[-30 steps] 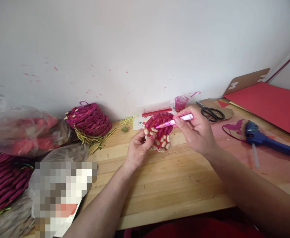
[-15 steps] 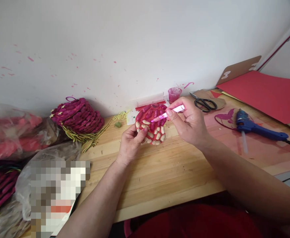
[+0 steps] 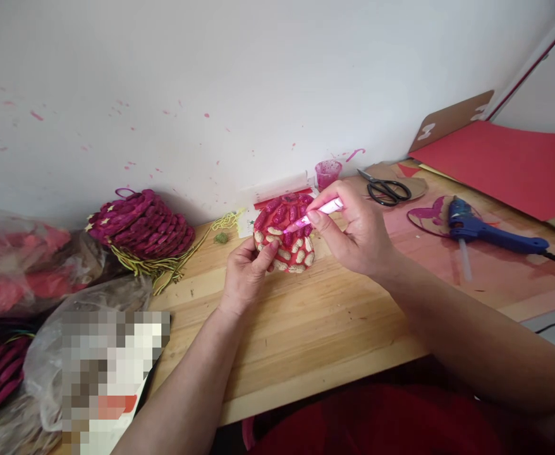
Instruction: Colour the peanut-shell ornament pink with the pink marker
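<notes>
My left hand grips the lower left edge of a red craft piece covered with peanuts, its thumb on the front. The upper peanuts are magenta and shiny; those lower down keep their pale shell colour. Between the thumb and fingers of my right hand is a white-handled paintbrush, slanting down to the left. Its pink tip is at the peanuts near the middle of the piece. Behind the right hand, a plastic cup stained magenta stands against the wall.
Black-handled scissors lie right of the cup. Farther right are a blue glue gun with its cord and red paper sheets. On the left stand a stack of magenta peanut pieces with yellow cords and plastic bags.
The brush tip has shifted slightly left and stays at the peanuts. The whole view has turned a little, so everything sits slightly farther left. Both hands keep their hold.
</notes>
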Demonstrator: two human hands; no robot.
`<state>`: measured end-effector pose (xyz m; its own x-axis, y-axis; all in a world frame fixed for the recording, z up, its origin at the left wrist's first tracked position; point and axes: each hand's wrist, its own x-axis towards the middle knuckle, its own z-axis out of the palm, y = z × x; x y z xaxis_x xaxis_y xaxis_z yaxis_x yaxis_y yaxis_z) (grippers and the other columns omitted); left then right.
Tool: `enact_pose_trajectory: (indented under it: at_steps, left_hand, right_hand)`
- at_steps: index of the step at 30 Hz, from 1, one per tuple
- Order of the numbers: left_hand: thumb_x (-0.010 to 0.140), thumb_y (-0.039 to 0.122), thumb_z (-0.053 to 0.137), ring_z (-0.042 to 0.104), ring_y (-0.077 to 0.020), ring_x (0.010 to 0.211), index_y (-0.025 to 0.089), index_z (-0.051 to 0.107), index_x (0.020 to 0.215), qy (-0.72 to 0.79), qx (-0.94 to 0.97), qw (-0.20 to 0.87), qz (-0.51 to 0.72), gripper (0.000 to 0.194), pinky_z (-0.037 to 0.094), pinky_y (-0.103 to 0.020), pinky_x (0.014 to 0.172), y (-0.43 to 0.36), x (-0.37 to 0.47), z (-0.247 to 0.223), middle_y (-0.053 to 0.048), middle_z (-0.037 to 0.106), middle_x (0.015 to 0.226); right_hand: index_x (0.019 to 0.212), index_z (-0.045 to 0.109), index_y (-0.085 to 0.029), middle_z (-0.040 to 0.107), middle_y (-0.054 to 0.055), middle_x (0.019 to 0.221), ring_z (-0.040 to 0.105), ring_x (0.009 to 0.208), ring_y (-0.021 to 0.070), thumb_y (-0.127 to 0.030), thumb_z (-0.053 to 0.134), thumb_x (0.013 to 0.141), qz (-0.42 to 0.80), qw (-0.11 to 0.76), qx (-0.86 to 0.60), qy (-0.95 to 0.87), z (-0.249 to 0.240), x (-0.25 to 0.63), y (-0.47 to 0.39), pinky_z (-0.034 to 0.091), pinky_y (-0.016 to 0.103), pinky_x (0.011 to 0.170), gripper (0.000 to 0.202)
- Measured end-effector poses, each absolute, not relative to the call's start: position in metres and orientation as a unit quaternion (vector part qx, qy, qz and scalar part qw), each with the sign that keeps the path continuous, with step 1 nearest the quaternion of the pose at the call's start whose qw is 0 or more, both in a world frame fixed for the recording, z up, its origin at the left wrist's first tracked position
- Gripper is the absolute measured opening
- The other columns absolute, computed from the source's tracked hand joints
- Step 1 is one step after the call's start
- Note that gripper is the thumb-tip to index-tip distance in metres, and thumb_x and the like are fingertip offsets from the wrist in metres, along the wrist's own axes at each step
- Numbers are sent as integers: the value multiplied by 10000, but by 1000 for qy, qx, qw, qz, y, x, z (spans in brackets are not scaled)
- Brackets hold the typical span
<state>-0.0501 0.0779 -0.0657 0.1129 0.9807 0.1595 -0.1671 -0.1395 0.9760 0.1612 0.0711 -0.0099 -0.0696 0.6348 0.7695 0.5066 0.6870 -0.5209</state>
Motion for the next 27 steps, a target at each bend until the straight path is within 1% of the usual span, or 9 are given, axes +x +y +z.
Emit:
enact_pose_trajectory:
  at_steps: [4, 9, 14, 22, 27]
  left_hand:
    - [798, 464, 896, 447, -88, 586, 168, 749, 811, 384, 519, 546, 533, 330, 368, -219, 545, 78, -50, -66, 8, 630, 708]
    - [776, 492, 903, 444, -95, 587, 174, 745, 808, 392, 523, 545, 525, 356, 362, -229, 546, 79, -51, -67, 9, 625, 707]
    - [797, 480, 892, 438, -92, 586, 182, 742, 810, 382, 531, 548, 521, 335, 359, -227, 548, 78, -51, -66, 17, 610, 703]
    - [788, 495, 894, 455, -94, 591, 183, 727, 800, 394, 515, 540, 536, 353, 369, -229, 557, 80, -52, -67, 15, 615, 708]
    - [802, 477, 889, 440, -84, 577, 177, 727, 800, 384, 522, 544, 533, 341, 355, -225, 546, 79, -51, -66, 21, 602, 694]
  right_hand:
    - [949, 622, -248, 737, 32, 919, 666, 897, 226, -311, 628, 998, 59, 576, -384, -719, -9, 162, 73, 492, 401, 861, 80]
    - [947, 612, -253, 735, 25, 904, 670, 877, 217, -346, 634, 1004, 86, 574, -383, -719, -9, 162, 73, 498, 393, 848, 112]
    - [949, 619, -253, 735, 31, 928, 672, 891, 215, -317, 634, 1002, 72, 593, -381, -706, -9, 162, 74, 509, 386, 845, 84]
    - [935, 622, -249, 742, 23, 896, 673, 852, 203, -334, 623, 1005, 79, 572, -386, -719, -8, 163, 73, 498, 381, 826, 110]
    - [944, 629, -248, 752, 27, 919, 692, 886, 209, -327, 626, 1002, 78, 577, -380, -719, -7, 163, 72, 502, 388, 851, 98]
